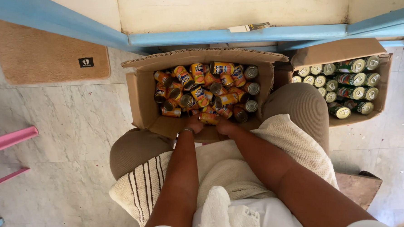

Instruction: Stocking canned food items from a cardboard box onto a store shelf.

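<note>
Lying sideways, orange can (208, 119) between hands.

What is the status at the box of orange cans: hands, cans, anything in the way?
Left hand and right hand both on one orange can at the cardboard box front. Grip unclear. Nothing blocking.

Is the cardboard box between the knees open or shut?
Open: the cardboard box has its flaps folded out, showing orange cans piled loose inside.

two cardboard boxes (141, 95) of cans (201, 95), one doormat (41, 56)
</note>
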